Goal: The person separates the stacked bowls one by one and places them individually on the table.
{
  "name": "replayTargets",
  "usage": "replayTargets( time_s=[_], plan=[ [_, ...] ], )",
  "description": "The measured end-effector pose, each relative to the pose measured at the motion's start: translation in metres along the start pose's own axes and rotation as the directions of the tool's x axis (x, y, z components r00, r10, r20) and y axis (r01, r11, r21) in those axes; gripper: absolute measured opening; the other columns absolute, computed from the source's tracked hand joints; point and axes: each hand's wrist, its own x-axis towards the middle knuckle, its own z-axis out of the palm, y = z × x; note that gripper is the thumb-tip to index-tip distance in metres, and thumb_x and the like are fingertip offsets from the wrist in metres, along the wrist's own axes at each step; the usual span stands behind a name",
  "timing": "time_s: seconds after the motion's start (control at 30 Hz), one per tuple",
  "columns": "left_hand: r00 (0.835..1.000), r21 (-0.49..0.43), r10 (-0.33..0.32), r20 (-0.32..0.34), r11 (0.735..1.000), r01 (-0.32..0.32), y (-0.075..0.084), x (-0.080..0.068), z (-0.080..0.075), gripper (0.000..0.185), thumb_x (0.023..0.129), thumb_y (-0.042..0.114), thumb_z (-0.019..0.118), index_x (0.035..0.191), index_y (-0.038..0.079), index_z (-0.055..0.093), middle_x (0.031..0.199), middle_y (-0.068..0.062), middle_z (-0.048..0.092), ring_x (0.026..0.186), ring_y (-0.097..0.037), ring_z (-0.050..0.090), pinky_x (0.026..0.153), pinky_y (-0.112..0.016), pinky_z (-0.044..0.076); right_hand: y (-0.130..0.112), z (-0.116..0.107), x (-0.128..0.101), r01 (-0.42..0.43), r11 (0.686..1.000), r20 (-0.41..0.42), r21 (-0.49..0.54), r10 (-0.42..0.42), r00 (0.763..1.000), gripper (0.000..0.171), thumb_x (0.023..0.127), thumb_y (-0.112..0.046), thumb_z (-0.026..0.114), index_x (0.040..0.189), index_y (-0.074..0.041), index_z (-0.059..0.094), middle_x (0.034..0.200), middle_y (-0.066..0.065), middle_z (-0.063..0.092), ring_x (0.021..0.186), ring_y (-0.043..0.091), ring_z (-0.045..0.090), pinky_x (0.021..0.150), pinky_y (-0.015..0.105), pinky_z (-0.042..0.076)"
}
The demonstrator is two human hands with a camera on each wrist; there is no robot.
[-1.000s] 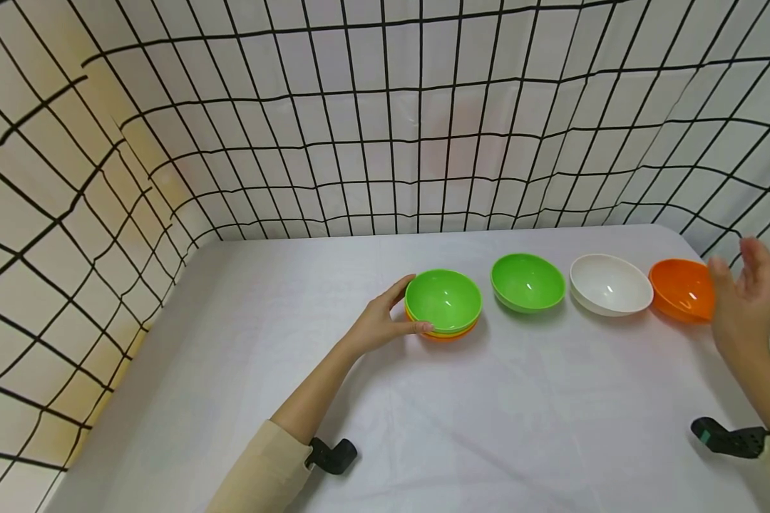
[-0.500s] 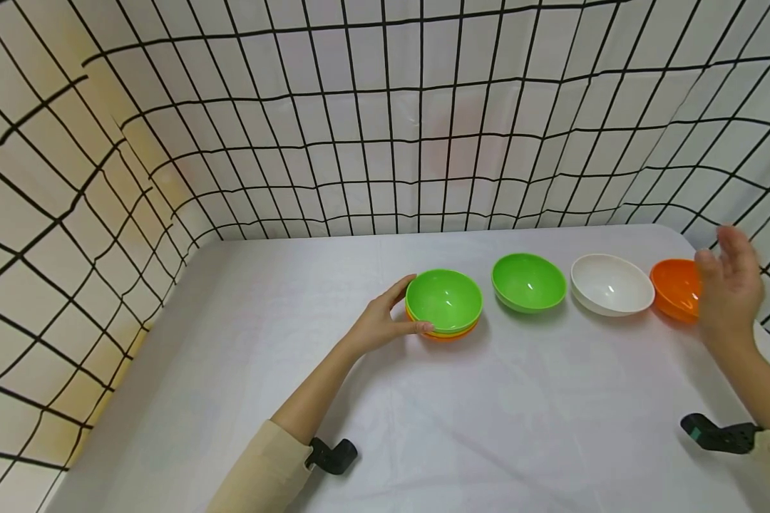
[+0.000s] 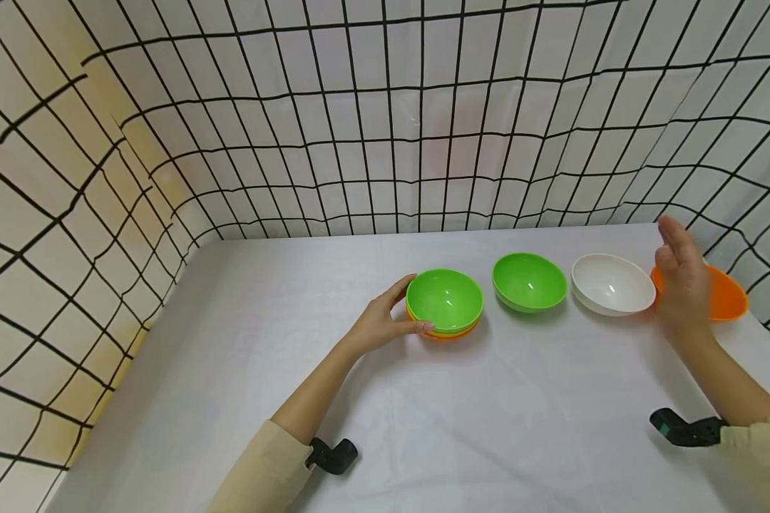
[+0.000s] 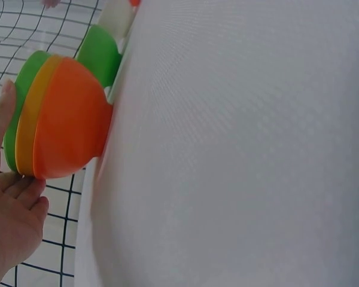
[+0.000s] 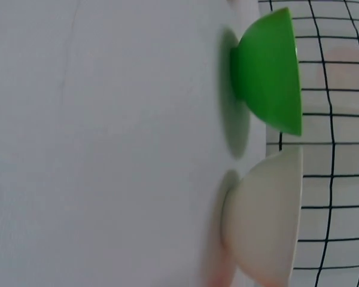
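Observation:
My left hand [image 3: 378,324] holds the side of a stack of bowls, thumb at the front and fingers round the far side. A green bowl [image 3: 444,299] tops the stack; beneath it the left wrist view shows a yellow bowl [image 4: 29,125] and an orange bowl [image 4: 72,122] at the bottom. To the right stand a single green bowl [image 3: 529,283], a white bowl [image 3: 612,285] and another orange bowl [image 3: 728,293]. Raised with its fingers extended, my right hand [image 3: 685,292] is in front of that orange bowl, hiding its left part. Whether it touches a bowl cannot be made out.
A white cloth [image 3: 488,420] covers the table. Black netting [image 3: 420,135] over white walls rises behind the table and along both sides. Each wrist carries a small black camera, such as the left wrist camera [image 3: 335,456].
My right hand has moved left across the front of the right-hand orange bowl, towards the white one. The left hand and its stack have stayed in place.

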Motion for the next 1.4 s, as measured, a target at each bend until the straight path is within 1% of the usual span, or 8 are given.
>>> replayTargets(
  time_s=[0.17,0.3,0.53,0.63,0.73,0.97,1.2,1.4],
  plan=[
    [1.0,-0.004,-0.002,0.006,1.0,0.002,0.001,0.0,0.0,0.09,0.071,0.036,0.079,0.145,0.023,0.029,0.146,0.007,0.035,0.135,-0.012,0.03,0.111,-0.042,0.025,-0.007,0.015,-0.005,0.026,0.967,0.092,0.253,-0.051,0.994,0.05,0.096,-0.02,0.048,0.142,-0.005,0.034,0.146,0.003,0.033,0.138,0.014,0.023,0.112,0.017,0.01],
    [1.0,-0.012,-0.009,0.015,1.0,0.009,0.007,-0.003,-0.001,0.089,0.073,0.029,0.078,0.146,0.02,0.028,0.147,0.004,0.034,0.136,-0.015,0.028,0.111,-0.044,0.023,-0.015,0.025,-0.008,0.036,0.952,0.142,0.305,-0.083,0.986,0.053,0.095,-0.022,0.05,0.142,-0.004,0.033,0.147,0.004,0.032,0.139,0.016,0.021,0.113,0.02,0.007],
    [1.0,-0.016,-0.016,0.027,1.0,0.016,0.04,-0.019,-0.008,0.083,0.078,0.021,0.075,0.145,0.009,0.028,0.147,-0.007,0.034,0.136,-0.022,0.03,0.11,-0.047,0.024,-0.026,0.035,-0.012,0.015,0.93,0.181,0.367,-0.088,0.98,0.056,0.094,-0.026,0.052,0.142,-0.004,0.032,0.15,0.006,0.028,0.14,0.017,0.017,0.113,0.022,0.004],
    [0.999,-0.015,-0.017,0.027,1.0,0.018,0.042,-0.02,-0.009,0.082,0.078,0.02,0.075,0.145,0.01,0.028,0.147,-0.008,0.034,0.136,-0.022,0.03,0.111,-0.046,0.024,-0.03,0.039,-0.014,0.015,0.924,0.193,0.383,-0.095,0.977,0.057,0.095,-0.025,0.051,0.143,-0.003,0.031,0.15,0.006,0.028,0.14,0.018,0.017,0.114,0.022,0.005],
    [0.999,-0.01,-0.02,0.027,1.0,0.021,0.038,-0.018,-0.007,0.084,0.077,0.021,0.076,0.145,0.013,0.028,0.147,-0.006,0.034,0.136,-0.021,0.029,0.111,-0.045,0.024,-0.034,0.044,-0.016,0.02,0.916,0.2,0.4,-0.108,0.974,0.056,0.095,-0.023,0.05,0.143,-0.002,0.029,0.15,0.007,0.028,0.14,0.018,0.017,0.114,0.022,0.005],
    [1.0,-0.012,-0.022,0.02,1.0,0.023,0.007,-0.004,0.0,0.089,0.074,0.03,0.078,0.146,0.024,0.027,0.148,0.004,0.032,0.137,-0.015,0.028,0.111,-0.045,0.022,-0.037,0.059,-0.023,-0.008,0.88,0.234,0.475,-0.117,0.965,0.06,0.095,-0.025,0.049,0.144,0.0,0.024,0.152,0.011,0.021,0.142,0.02,0.013,0.114,0.024,0.005],
    [1.0,-0.01,-0.008,0.009,1.0,0.008,0.002,-0.005,-0.001,0.09,0.071,0.038,0.079,0.145,0.024,0.029,0.146,0.006,0.035,0.136,-0.012,0.029,0.111,-0.044,0.024,-0.031,0.076,-0.028,-0.015,0.922,0.337,0.387,-0.126,0.933,0.055,0.098,-0.021,0.04,0.145,0.002,0.021,0.152,0.011,0.021,0.141,0.02,0.015,0.114,0.025,0.011],
    [1.0,-0.009,0.003,0.008,1.0,-0.003,0.001,-0.006,-0.002,0.091,0.071,0.038,0.078,0.145,0.02,0.029,0.146,0.005,0.035,0.135,-0.014,0.031,0.111,-0.042,0.025,-0.025,0.091,-0.03,-0.03,0.977,0.491,0.21,-0.079,0.867,0.052,0.099,-0.018,0.037,0.144,0.003,0.022,0.151,0.013,0.024,0.14,0.018,0.02,0.109,0.015,0.022]
  ],
)
